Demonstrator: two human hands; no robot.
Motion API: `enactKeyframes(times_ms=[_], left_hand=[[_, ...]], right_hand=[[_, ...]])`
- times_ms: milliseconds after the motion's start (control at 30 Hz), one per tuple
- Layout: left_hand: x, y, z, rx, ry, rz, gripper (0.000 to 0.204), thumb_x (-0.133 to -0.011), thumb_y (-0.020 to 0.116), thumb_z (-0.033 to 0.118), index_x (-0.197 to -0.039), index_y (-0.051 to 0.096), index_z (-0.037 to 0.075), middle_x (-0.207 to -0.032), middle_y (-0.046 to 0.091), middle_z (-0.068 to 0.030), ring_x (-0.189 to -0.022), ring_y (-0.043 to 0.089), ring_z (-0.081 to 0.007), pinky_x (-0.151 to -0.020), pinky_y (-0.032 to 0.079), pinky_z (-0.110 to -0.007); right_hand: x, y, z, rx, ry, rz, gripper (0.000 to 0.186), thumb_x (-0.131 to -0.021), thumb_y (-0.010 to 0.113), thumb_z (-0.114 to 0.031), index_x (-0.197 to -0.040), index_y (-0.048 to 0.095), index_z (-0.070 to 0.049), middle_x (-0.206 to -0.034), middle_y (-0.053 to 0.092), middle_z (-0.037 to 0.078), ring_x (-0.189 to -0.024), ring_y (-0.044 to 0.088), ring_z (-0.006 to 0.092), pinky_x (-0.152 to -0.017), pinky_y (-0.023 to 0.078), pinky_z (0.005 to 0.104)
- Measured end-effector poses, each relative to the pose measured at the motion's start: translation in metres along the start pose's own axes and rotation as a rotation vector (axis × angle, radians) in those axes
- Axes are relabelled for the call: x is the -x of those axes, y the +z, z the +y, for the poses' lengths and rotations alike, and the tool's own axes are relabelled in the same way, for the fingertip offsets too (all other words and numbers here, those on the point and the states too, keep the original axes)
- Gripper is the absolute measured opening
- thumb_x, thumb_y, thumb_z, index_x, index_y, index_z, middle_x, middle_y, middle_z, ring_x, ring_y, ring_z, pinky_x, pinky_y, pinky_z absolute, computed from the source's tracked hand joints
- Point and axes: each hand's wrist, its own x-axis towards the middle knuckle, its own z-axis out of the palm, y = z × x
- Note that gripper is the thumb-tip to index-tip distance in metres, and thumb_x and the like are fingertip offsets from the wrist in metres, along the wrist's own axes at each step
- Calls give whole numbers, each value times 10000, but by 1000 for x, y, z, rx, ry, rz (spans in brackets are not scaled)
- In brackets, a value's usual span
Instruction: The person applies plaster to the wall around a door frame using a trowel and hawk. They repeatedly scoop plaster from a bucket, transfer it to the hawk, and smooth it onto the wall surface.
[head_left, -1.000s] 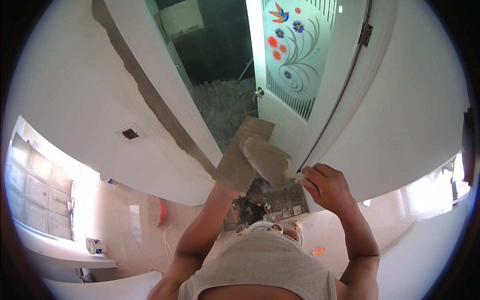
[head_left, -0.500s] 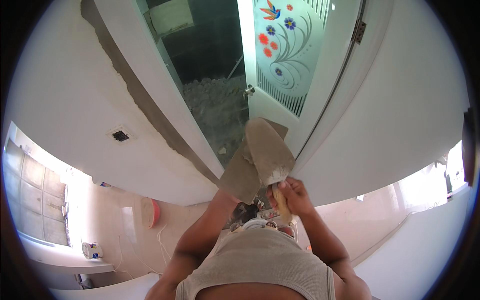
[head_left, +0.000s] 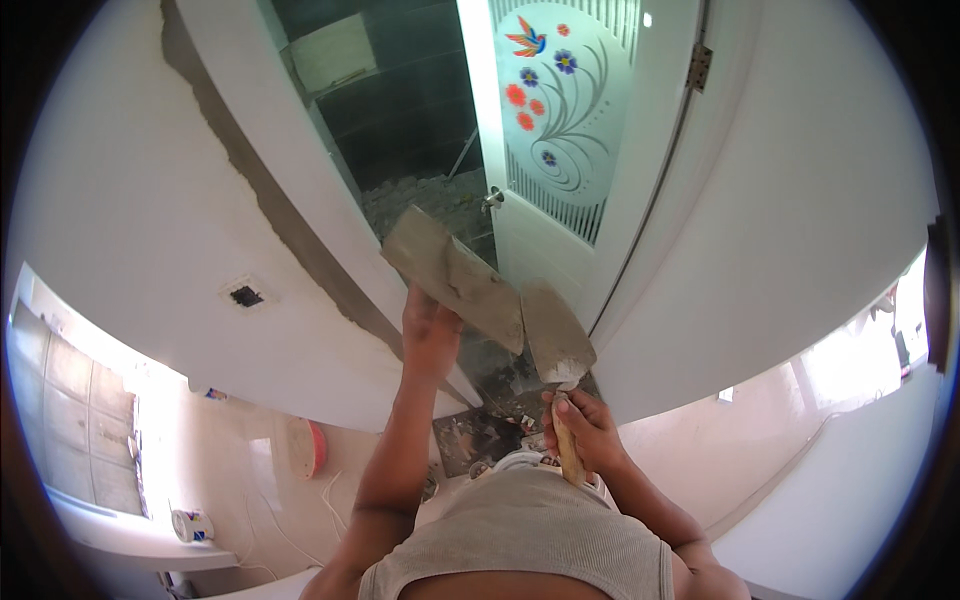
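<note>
My left hand [head_left: 432,328] is closed under a long rectangular plastering float [head_left: 450,275], whose upturned face carries grey mortar; its handle is hidden beneath. The float slants from upper left to lower right in front of the doorway. In my right hand [head_left: 588,428] is a trowel, gripped by its wooden handle [head_left: 568,445]. Its rounded, mortar-coated blade [head_left: 557,335] points away from me, next to the float's lower right end. I cannot tell whether the two touch. A rough strip of grey mortar [head_left: 268,205] runs along the white door frame [head_left: 275,140] on the left.
A white door [head_left: 545,235] with a flower-patterned glass panel stands ajar ahead, with rubble beyond the opening. An open wall box [head_left: 245,296] is in the left wall. A red basin [head_left: 318,448], a white bucket [head_left: 192,525] and loose cables lie to the left.
The float has swung left and turned, now slanting the other way. The trowel has drawn back toward me and no longer overlaps the float. The view has shifted slightly.
</note>
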Motion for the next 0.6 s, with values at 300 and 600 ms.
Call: enactKeyframes(times_ms=[300, 600], left_hand=[[10, 14, -11, -780, -28, -169, 511, -920, 626, 23, -1397, 442, 9, -1218, 605, -127, -1121, 614, -255, -949, 491, -371], [43, -48, -8, -1274, 134, -254, 442, -939, 631, 187, -1340, 530, 31, -1202, 615, -210, -1101, 619, -379, -931, 495, -425]], right_hand=[[-20, 27, -5, -176, 2, -120, 413, -1035, 528, -307, -1233, 524, 57, -864, 602, 72, -630, 579, 155, -558, 504, 316], [-23, 18, -107, -400, -198, -106, 374, -915, 548, -146, -1232, 499, 45, -887, 583, 119, -654, 593, 211, -540, 516, 355]])
